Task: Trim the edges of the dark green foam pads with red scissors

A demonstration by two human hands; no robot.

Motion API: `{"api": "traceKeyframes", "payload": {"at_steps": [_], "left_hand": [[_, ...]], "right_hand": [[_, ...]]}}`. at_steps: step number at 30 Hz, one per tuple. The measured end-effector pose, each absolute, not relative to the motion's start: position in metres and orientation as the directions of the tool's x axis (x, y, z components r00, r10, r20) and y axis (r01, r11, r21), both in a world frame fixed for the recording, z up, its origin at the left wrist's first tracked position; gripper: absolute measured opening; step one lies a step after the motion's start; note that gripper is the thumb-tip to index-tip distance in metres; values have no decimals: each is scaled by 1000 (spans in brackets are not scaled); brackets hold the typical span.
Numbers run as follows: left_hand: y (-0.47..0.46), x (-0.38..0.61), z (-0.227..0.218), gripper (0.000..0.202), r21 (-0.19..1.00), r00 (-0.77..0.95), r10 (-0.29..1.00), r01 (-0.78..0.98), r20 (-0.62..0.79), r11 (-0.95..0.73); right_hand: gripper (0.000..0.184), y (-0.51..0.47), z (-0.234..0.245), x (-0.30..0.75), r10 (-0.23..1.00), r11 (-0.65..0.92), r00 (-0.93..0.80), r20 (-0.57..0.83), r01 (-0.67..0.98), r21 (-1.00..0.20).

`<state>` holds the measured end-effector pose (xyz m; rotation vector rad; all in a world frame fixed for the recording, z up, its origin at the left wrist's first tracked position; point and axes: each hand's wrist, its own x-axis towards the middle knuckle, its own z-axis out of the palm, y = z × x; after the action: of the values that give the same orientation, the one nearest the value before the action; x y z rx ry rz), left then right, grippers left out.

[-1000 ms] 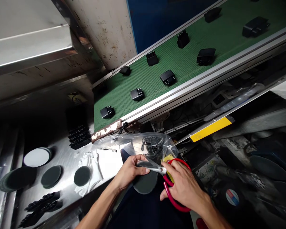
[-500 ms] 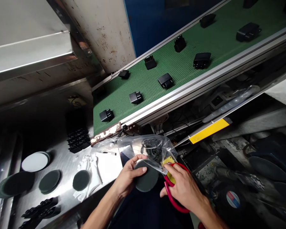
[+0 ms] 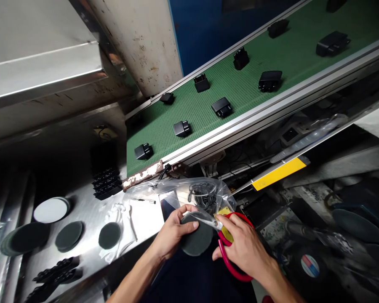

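Note:
A dark grey round disc (image 3: 197, 240) is pinched at its left edge between the thumb and fingers of my left hand (image 3: 177, 229). My right hand (image 3: 240, 244) has its fingers through the red handles of a pair of scissors (image 3: 223, 257). One blade lies across the upper face of the disc, near my left thumb; where the other blade sits I cannot make out. Behind both hands is a clear plastic bag (image 3: 173, 185), with a coil of black cable (image 3: 202, 194) and a yellow piece (image 3: 225, 213) by it.
A green conveyor belt (image 3: 196, 113) carries several black plug adapters (image 3: 222, 107). On the metal table to the left are stacked dark discs (image 3: 69, 236), a white disc (image 3: 51, 209), a white glove (image 3: 126, 225), a pen (image 3: 145, 200) and rows of black plastic parts (image 3: 107, 184). A yellow-marked edge (image 3: 279, 173) juts out at right.
The view has shifted slightly, so the belt and table sit a little further right. My hands keep the same hold, and the scissor blade still lies over the disc.

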<state>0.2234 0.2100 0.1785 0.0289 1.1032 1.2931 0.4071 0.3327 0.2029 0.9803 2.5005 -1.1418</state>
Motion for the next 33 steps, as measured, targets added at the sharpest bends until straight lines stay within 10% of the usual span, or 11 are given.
{"api": "traceKeyframes", "payload": {"at_steps": [33], "left_hand": [[207,215,173,36,626,-96,747,-621,-658,472]], "right_hand": [[79,336,206,404,434,476,-751,-498,660,-581]]}}
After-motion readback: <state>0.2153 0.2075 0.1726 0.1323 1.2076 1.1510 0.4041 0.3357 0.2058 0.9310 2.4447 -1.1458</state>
